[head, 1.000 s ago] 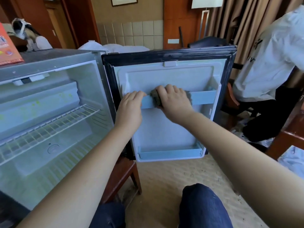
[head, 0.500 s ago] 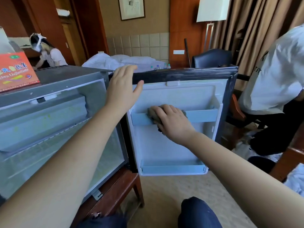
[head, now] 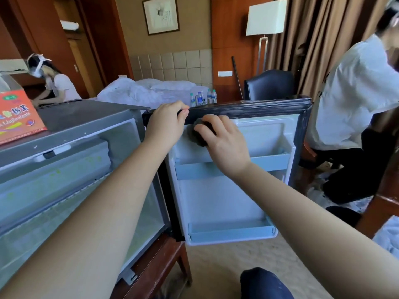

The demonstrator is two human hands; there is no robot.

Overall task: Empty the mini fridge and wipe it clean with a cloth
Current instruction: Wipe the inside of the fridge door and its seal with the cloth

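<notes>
A wood-panelled hotel room with brown curtains (head: 323, 39) and beige carpet (head: 216, 266) surrounds a grey metal mini fridge (head: 86, 117), which sits on a low reddish wooden desk (head: 159, 262). The fridge's black-rimmed door with a white plastic lining (head: 216, 197) is swung wide to the right of the cabinet, its inner side turned to the person facing it.

That person's left hand (head: 166, 124) is on the door's top edge near the hinge, with its fingers curled over the black rim and gripping it. The right hand (head: 222, 139) is just beside it and slightly lower. Its fingers are curled round a dark grey bunched cloth (head: 197, 134), pressing it on the lining's top left corner, above the pale blue upper door shelf (head: 269, 162). A second pale blue lower shelf (head: 231, 231) runs along the door's foot.

On the fridge's top, at its left end, rests an orange printed cardboard box (head: 17, 117). Behind the fridge lies a bed with rumpled white bedding (head: 146, 91), and a few small clear water bottles (head: 203, 98) show just above the door's top edge. A dark leather chair (head: 269, 85) and a white-shaded floor lamp (head: 266, 18) stand behind the door.

To the right of the door, a person in a white T-shirt (head: 349, 93) bends forward. Behind the fridge to its left is another person in a white top (head: 60, 85).
</notes>
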